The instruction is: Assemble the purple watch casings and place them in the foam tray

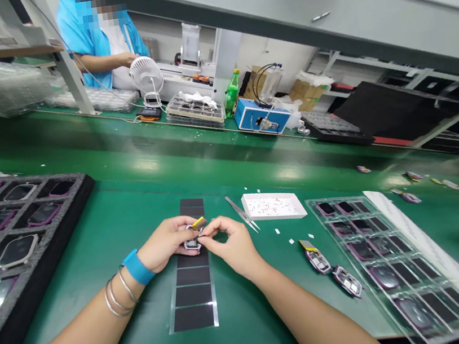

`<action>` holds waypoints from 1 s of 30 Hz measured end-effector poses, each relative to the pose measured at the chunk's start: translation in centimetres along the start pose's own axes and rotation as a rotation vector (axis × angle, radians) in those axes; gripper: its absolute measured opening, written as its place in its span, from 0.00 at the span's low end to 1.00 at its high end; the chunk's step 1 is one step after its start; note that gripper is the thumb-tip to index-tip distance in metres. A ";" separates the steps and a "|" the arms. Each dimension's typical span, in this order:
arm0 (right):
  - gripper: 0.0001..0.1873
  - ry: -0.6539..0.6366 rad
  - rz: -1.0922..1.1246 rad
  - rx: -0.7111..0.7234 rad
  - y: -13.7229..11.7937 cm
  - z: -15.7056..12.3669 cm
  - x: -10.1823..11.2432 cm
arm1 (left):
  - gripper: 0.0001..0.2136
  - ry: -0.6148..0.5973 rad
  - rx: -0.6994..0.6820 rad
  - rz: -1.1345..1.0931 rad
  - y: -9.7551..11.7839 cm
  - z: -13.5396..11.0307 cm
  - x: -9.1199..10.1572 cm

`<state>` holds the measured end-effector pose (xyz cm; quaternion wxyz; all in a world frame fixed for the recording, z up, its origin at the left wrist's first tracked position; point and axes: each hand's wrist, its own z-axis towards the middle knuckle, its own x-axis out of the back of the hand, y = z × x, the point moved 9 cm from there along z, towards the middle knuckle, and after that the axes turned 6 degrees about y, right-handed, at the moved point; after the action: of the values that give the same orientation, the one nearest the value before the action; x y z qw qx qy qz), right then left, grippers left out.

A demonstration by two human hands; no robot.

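Note:
My left hand (165, 245) is closed around a small open smartwatch case (192, 244), with a yellow-and-dark flap standing up from it. Thumb and fingertip of my right hand (234, 248) pinch together at the case's right edge; what lies between them is too small to make out. Under both hands runs a clear strip of black rectangular films (193, 295). Metal tweezers (242, 214) lie beyond my right hand, beside a shallow white box (278, 216) holding tiny pieces. Two more open watch cases, one with a yellow flap (317, 260) and another (348, 282), rest to the right.
A black foam tray (82, 201) of watches stands at left, a clear plastic tray (380, 270) of watch parts at right. Across the green bench are a white fan (146, 74), a green bottle (232, 93) and a blue machine (262, 116). Someone in blue works behind.

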<state>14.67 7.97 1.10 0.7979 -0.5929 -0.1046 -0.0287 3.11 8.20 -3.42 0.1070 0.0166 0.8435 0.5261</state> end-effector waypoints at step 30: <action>0.16 0.098 -0.472 0.351 -2.4 -0.8 -0.1 | 0.12 0.030 -0.010 -0.077 -0.3 0.1 0.1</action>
<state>14.21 6.51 3.16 0.8637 -0.4031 -0.2043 -0.2232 3.07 8.20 -3.75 0.1146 -0.0241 0.8423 0.5261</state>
